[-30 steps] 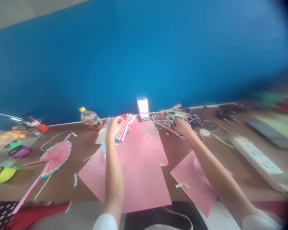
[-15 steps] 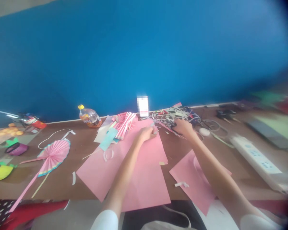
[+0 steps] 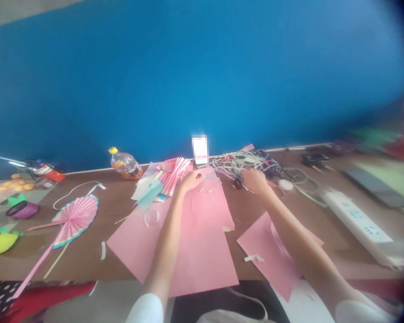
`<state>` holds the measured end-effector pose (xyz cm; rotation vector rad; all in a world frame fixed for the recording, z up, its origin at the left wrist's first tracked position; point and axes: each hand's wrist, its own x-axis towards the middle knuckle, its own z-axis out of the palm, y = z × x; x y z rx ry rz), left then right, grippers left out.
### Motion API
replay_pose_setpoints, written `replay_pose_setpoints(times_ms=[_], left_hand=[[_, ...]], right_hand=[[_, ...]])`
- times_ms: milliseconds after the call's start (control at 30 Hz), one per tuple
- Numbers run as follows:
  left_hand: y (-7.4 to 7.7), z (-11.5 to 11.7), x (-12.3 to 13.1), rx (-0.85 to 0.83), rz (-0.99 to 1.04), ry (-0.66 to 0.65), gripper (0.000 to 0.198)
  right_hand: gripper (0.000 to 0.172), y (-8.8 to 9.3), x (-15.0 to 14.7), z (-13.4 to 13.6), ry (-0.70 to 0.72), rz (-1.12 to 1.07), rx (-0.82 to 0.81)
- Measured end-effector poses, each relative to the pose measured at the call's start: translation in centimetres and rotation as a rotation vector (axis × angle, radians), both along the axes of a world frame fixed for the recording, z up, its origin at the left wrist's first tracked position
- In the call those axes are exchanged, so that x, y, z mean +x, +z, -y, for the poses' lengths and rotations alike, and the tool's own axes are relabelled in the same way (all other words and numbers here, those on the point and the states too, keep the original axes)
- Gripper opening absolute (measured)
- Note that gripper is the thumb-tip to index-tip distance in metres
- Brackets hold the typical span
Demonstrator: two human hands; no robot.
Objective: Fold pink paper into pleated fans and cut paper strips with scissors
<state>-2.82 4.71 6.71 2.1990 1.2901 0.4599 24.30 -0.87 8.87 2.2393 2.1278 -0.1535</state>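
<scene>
My left hand (image 3: 189, 181) rests on the far end of a large pink paper sheet (image 3: 191, 242), fingers curled, just right of a stack of pleated pink paper (image 3: 173, 172). Small paper scraps (image 3: 211, 185) lie by its fingertips. My right hand (image 3: 253, 179) is at the near edge of a tangle of white strips and cords (image 3: 247, 160). Its fingers are closed beside a small dark object (image 3: 237, 183) that is too blurred to name. A second pink sheet (image 3: 272, 251) lies under my right forearm.
A finished pink paper fan (image 3: 76, 216) on a stick lies left. A drink bottle (image 3: 124, 164) lies by the blue wall. A white power strip (image 3: 357, 220) runs along the right. Purple (image 3: 22, 209) and yellow (image 3: 0, 240) items sit far left. The table edge is near me.
My left hand left the pleated pink stack, swung right across the pink sheet, then came back a little to the left. My right hand drew slightly out of the tangle toward me.
</scene>
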Motion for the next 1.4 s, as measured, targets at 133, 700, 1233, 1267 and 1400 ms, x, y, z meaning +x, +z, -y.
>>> replay_pose_setpoints(times_ms=[133, 700, 1233, 1267, 1400], left_hand=[[0.8, -0.2, -2.1, -0.043, 0.020, 0.073, 0.019], [0.5, 0.8, 1.3, 0.308, -0.148, 0.471, 0.022], [-2.5, 0.1, 2.7, 0.005, -0.174, -0.085, 0.012], [-2.5, 0.1, 2.6, 0.003, -0.172, -0.084, 0.012], [-2.3, -0.2, 2.0, -0.006, -0.181, -0.037, 0.011]], right_hand=[[0.029, -0.4, 0.1, -0.2, -0.032, -0.013, 0.008], [0.046, -1.4, 0.2, -0.7, -0.053, -0.095, 0.049], [0.045, -1.4, 0.5, -0.6, 0.009, -0.088, -0.023], [0.045, -1.3, 0.6, -0.7, 0.016, -0.086, -0.008], [0.051, -0.5, 1.4, -0.8, 0.012, -0.117, 0.015]])
